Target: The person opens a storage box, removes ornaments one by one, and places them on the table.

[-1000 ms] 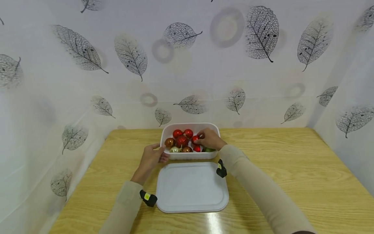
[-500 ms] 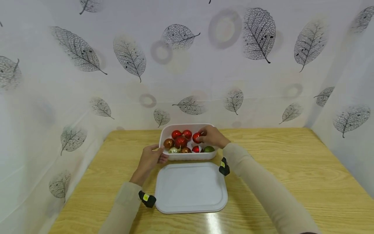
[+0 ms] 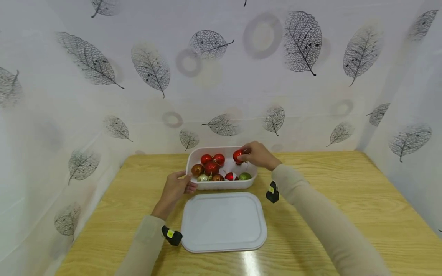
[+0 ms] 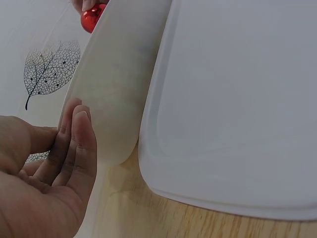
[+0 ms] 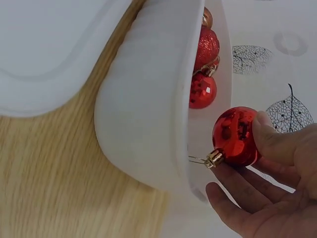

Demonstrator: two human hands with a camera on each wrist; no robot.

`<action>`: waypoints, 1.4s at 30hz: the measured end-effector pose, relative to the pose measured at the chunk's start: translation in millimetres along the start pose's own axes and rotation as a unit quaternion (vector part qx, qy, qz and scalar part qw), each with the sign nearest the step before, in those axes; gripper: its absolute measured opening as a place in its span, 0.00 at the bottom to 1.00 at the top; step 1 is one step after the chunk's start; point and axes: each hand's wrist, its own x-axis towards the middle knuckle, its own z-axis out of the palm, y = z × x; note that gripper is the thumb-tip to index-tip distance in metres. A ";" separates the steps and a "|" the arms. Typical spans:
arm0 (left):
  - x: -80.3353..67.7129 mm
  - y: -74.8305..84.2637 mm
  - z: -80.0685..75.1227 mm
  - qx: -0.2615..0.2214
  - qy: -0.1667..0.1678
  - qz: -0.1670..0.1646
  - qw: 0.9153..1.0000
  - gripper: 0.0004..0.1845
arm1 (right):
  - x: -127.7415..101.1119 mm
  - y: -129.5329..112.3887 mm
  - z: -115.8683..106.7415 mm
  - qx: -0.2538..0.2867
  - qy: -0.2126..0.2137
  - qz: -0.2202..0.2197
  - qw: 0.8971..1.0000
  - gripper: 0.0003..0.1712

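Right hand pinches a shiny red bauble by fingertips, lifted just above the far right corner of the white tub, gold cap pointing down. Left hand rests flat-fingered against the tub's left wall, fingers straight, gripping nothing. The tub's lid lies on the table just in front of it.

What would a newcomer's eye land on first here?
Probably the shiny red bauble with a gold cap, pinched by the right hand above the far right corner of the white plastic tub of baubles. The left hand touches the tub's left end; a flat white lid lies in front on the wooden table.
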 end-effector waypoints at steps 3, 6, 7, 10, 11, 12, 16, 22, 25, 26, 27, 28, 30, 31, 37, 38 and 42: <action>-0.7 0.4 -1.0 -0.003 -0.004 0.001 1.000 0.24 | -2.0 1.1 -6.9 0.003 0.003 0.007 1.000 0.21; -0.9 0.2 -1.5 -0.004 -0.006 0.000 1.000 0.24 | -4.3 2.2 -14.3 -0.002 0.006 0.012 1.000 0.21; -1.0 0.2 -1.4 -0.006 -0.007 0.001 1.000 0.24 | -5.0 3.0 -16.7 -0.004 0.008 0.013 1.000 0.21; -0.4 -0.3 -0.9 -0.009 -0.004 0.002 1.000 0.23 | -7.1 6.0 -24.1 -0.012 0.014 0.012 1.000 0.21; -0.3 -0.4 -0.6 -0.010 -0.003 0.003 1.000 0.23 | -8.0 7.3 -26.5 -0.013 0.018 0.013 1.000 0.21; -0.2 -0.5 -0.3 -0.010 -0.001 0.004 1.000 0.23 | -8.9 8.5 -28.8 -0.011 0.020 0.016 1.000 0.20; 0.1 -1.5 0.0 -0.010 0.001 0.005 1.000 0.22 | -12.9 14.1 -36.8 -0.004 0.026 0.025 0.999 0.21; 0.9 -3.1 -1.4 -0.010 -0.002 0.000 1.000 0.22 | -20.1 21.2 -45.4 -0.005 0.029 0.033 0.999 0.21; 0.9 -3.0 -2.2 -0.008 -0.002 -0.001 1.000 0.22 | -22.9 25.6 -48.4 -0.013 0.031 0.033 0.999 0.22; 0.8 -2.8 -2.4 -0.008 -0.001 -0.002 1.000 0.22 | -23.5 27.6 -49.1 -0.016 0.032 0.034 0.999 0.22; 0.9 -2.7 -2.5 -0.008 -0.002 -0.003 1.000 0.22 | -24.2 29.3 -49.5 -0.016 0.032 0.035 0.999 0.22; 1.3 -2.8 -2.6 -0.008 -0.001 -0.003 1.000 0.22 | -24.8 31.4 -49.8 -0.017 0.032 0.036 0.999 0.22; 1.1 -2.5 -2.7 -0.008 -0.002 -0.003 1.000 0.22 | -26.8 35.3 -50.2 -0.016 0.033 0.037 0.999 0.23; 1.3 -2.5 -2.7 -0.008 -0.003 -0.003 1.000 0.22 | -27.6 37.5 -50.4 -0.015 0.033 0.038 0.999 0.23; 1.0 -0.9 -1.4 -0.008 -0.004 -0.008 1.000 0.23 | -34.1 48.1 -49.9 -0.007 0.036 0.044 0.998 0.22; 0.9 -0.6 -1.1 -0.008 -0.005 -0.009 1.000 0.23 | -35.3 49.6 -49.5 -0.007 0.036 0.047 0.998 0.22; 0.4 0.0 -0.6 -0.002 -0.004 -0.010 1.000 0.22 | -38.6 55.9 -47.0 0.006 0.036 0.062 0.997 0.22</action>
